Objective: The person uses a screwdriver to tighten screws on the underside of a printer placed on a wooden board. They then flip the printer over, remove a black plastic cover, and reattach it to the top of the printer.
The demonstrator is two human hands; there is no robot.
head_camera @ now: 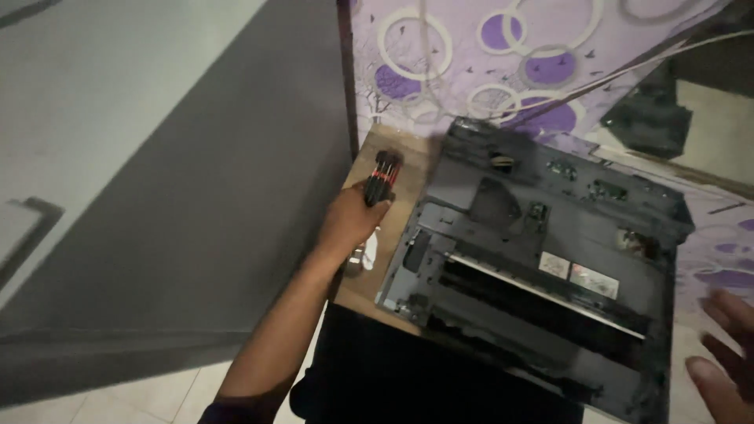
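Left hand (349, 220) – fingers clamped on red-black screwdriver (382, 177) | right hand (726, 357) – fingers apart, beside opened printer (542, 259) | judgement: steady chassis, seat tip squarely.

Red-and-black screwdriver handles (382, 177), bundled upright in left hand (351, 220), over table corner beside opened dark printer (542, 251).

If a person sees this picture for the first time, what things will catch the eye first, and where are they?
First comes the large dark grey machine with its cover off, lying on the table right of centre. Next, the left hand at the machine's left edge grips a bundle of red and black tools. Behind, a purple cloth with white circles fills the top, and the right hand hangs open at the lower right corner.
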